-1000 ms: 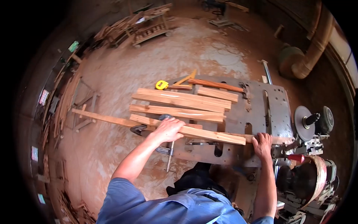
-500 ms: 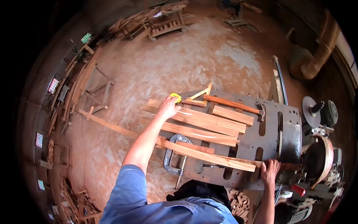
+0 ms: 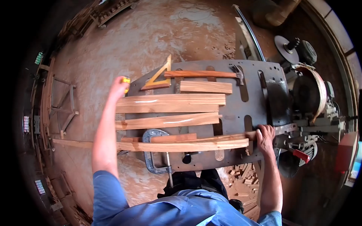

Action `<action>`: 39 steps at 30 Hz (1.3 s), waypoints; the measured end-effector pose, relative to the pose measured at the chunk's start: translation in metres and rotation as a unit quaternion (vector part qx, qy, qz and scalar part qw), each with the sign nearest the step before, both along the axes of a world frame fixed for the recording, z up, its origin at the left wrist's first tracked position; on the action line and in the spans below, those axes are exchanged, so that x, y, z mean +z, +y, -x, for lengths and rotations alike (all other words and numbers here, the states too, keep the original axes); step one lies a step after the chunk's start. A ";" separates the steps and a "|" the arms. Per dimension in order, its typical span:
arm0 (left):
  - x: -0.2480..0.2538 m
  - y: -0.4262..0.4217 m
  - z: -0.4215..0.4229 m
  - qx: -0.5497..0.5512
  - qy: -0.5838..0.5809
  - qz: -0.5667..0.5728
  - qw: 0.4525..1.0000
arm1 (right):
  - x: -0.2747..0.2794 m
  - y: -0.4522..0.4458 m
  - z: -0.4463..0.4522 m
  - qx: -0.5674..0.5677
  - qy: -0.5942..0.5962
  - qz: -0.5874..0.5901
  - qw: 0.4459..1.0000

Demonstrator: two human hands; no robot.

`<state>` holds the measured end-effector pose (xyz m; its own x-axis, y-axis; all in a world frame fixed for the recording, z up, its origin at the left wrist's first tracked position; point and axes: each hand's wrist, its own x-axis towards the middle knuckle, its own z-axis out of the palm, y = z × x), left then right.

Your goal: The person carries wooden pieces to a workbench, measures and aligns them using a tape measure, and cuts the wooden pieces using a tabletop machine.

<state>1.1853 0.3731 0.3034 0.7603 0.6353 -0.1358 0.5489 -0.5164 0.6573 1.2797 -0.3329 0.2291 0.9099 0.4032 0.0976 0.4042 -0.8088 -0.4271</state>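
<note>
Tape measure (image 3: pixel 126 80) had moved farther from the triangle (image 3: pixel 160 82), enclosed by the left hand (image 3: pixel 117 87), while the right hand (image 3: pixel 265 136), curled around the darker strip (image 3: pixel 243 136), warranted steady pressure

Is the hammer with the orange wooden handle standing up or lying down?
Lying down: the hammer stretches lengthwise along the grey metal table.

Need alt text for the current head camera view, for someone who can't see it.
A person's left hand grips a yellow tape measure beside a metal worktable; the right hand rests at a long wooden strip's right end. Boards, a clamp, a hammer and a triangular square lie about.
</note>
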 end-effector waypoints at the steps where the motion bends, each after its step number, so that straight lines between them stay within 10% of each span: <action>1: 0.011 0.006 0.013 0.036 -0.068 0.111 0.991 | -0.002 -0.002 0.001 0.007 -0.010 -0.004 1.000; 4: 0.102 -0.084 0.057 0.121 -0.224 0.437 0.863 | -0.008 -0.007 -0.004 0.003 -0.013 -0.057 0.998; 9: 0.114 -0.216 0.163 -0.042 -0.229 0.503 0.832 | 0.050 0.013 0.045 -0.011 0.040 -0.310 0.950; 11: 0.108 -0.281 0.189 -0.090 -0.162 0.491 0.852 | 0.101 0.043 0.100 -0.004 0.299 -0.362 0.883; 13: 0.101 -0.351 0.204 -0.133 -0.076 0.428 0.891 | 0.118 0.071 0.145 0.216 0.268 -0.380 0.859; 19: 0.082 -0.436 0.208 -0.244 0.007 0.036 0.969 | 0.115 0.106 0.210 0.265 0.299 -0.352 0.847; 23: 0.096 -0.419 0.214 -0.315 0.006 -0.090 0.945 | 0.115 0.091 0.205 0.285 0.297 -0.356 0.839; 29: 0.112 -0.228 0.257 -0.133 0.021 -0.240 0.961 | 0.085 0.035 0.095 0.175 0.034 -0.286 0.942; 39: 0.103 -0.116 0.272 -0.135 0.035 -0.274 0.951 | 0.042 0.041 0.064 -0.017 0.089 -0.200 0.976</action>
<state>0.9136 0.2570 0.4061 0.9073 0.4076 0.1035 0.3798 -0.8998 0.2146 1.2158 -0.2919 0.2714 0.9388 0.3351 0.0797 0.2707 -0.5747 -0.7723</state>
